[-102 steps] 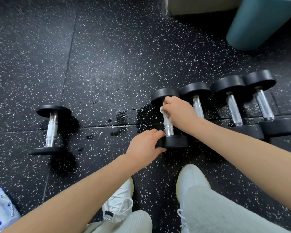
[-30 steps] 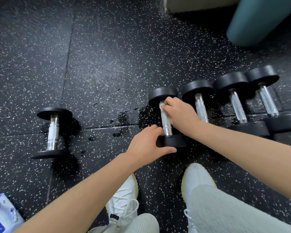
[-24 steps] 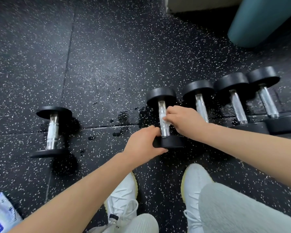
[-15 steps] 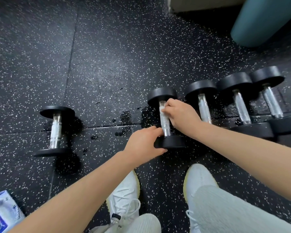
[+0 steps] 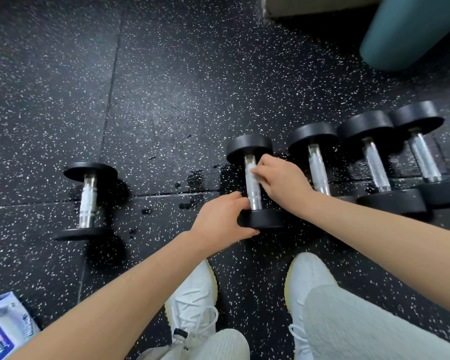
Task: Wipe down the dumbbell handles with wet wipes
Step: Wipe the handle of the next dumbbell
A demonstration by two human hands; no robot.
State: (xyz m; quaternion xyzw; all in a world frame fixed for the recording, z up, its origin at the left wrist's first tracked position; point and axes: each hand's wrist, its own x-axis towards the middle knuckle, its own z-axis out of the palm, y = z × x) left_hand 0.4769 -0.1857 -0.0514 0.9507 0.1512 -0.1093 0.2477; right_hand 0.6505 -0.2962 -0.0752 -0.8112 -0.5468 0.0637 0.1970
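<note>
Floor (image 5: 166, 87): black rubber tiles with white specks; a seam between tiles runs across under the dumbbells.
Dumbbell (image 5: 265, 219): lies on the floor in the middle of the visible floor, just ahead of the shoes, one black weight toward the person and the other away.
Handle (image 5: 253, 189): a bright metal bar with a knurled middle, running between the two weights and bare along most of its length.
Left hand (image 5: 220, 222): at the dumbbell's near weight, fingers curled round the left side of its rim, thumb under the lower edge.
Right hand (image 5: 283, 183): reaches in from the right, fingers bent and pinching the wet wipe against the far part of the handle.
Wet wipe (image 5: 251, 168): a small white wad, mostly covered by the fingers, touching the handle just below the far weight.
Lone dumbbell (image 5: 87, 201): lies well apart, toward the floor's left edge.
Three dumbbells (image 5: 374, 165): lie side by side just right of the held one, close together.
Wet patches (image 5: 195, 176): dark, glossy spots on the floor between the lone dumbbell and the held one.
Pack (image 5: 3, 326): white and blue, at the lower-left corner.
Shoes (image 5: 192, 294): white, on the floor near the lower edge.
Teal cylinder (image 5: 405, 29): at the upper-right corner.
</note>
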